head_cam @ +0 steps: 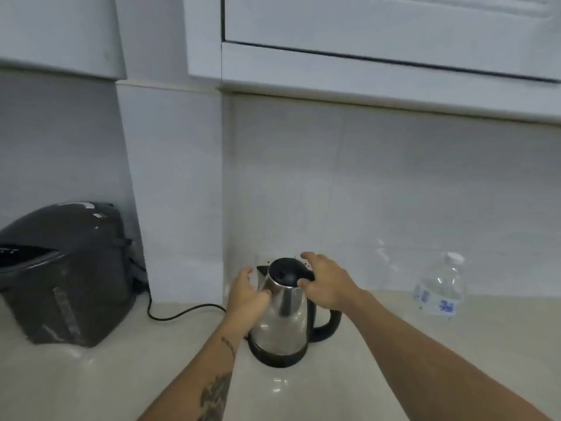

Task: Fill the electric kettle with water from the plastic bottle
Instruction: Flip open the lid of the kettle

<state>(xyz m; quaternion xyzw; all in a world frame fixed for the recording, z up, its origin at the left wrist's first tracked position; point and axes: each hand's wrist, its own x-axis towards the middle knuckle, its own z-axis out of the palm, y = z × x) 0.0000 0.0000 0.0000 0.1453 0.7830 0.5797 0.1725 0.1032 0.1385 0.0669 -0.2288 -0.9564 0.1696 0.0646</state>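
Note:
A steel electric kettle [282, 323] with a black lid, black handle and black base stands on the pale counter [394, 360], its lid down. My left hand [246, 296] rests against the kettle's upper left side, fingers spread. My right hand [326, 282] lies over the top of the handle by the lid, thumb at the lid's edge, fingers apart. A clear plastic bottle [440, 287] with a white cap and blue label stands upright to the right, near the wall, apart from both hands.
A large dark appliance [63, 275] sits at the left, and a black cord [182, 312] runs from it toward the kettle. White tiled wall is behind, with white cabinets [379, 41] overhead.

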